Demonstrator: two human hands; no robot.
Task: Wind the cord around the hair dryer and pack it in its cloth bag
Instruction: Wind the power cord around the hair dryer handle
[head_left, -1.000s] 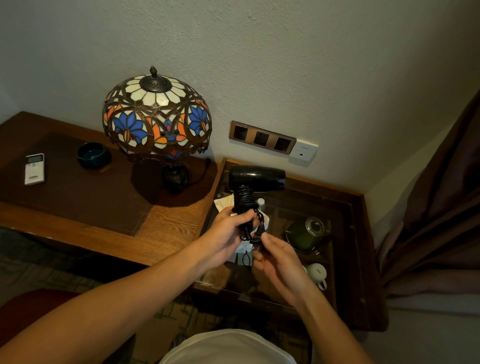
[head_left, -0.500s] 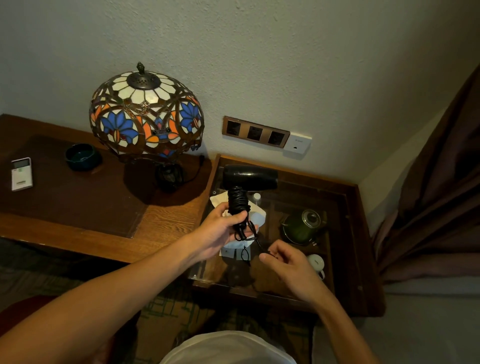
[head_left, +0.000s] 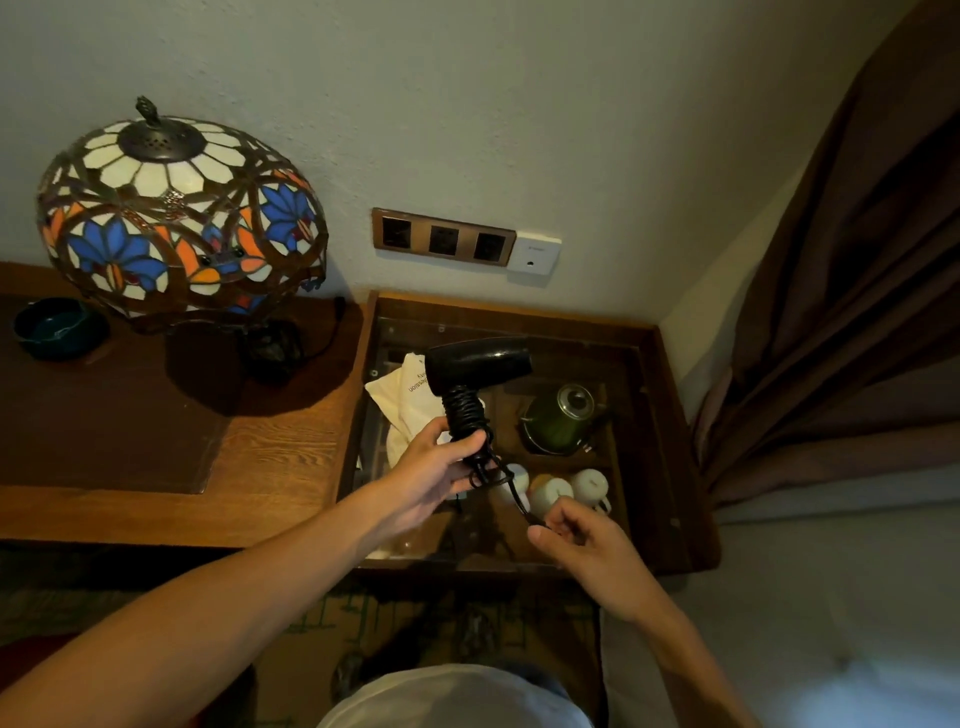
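Note:
A black hair dryer (head_left: 480, 362) is held upright over the glass-topped side table, nozzle pointing right. Its black cord (head_left: 465, 415) is wound in tight coils around the handle. My left hand (head_left: 436, 467) grips the lower handle over the coils. A short free length of cord runs down and right to my right hand (head_left: 576, 540), which pinches its end; the plug is hidden in the fingers. The cream cloth bag (head_left: 402, 400) lies crumpled on the glass behind the dryer, partly covered by it.
A stained-glass lamp (head_left: 176, 223) stands on the wooden desk (head_left: 275, 467) at left, beside a dark bowl (head_left: 54, 327). Under the side table's glass (head_left: 639, 415) sit a green kettle (head_left: 558, 421) and white cups (head_left: 550, 493). Wall sockets (head_left: 444, 236) are above; a brown curtain (head_left: 857, 312) hangs right.
My right hand has drawn away down and right from the handle, pulling the cord's free end taut. The dryer stays in my left hand. The view has shifted right.

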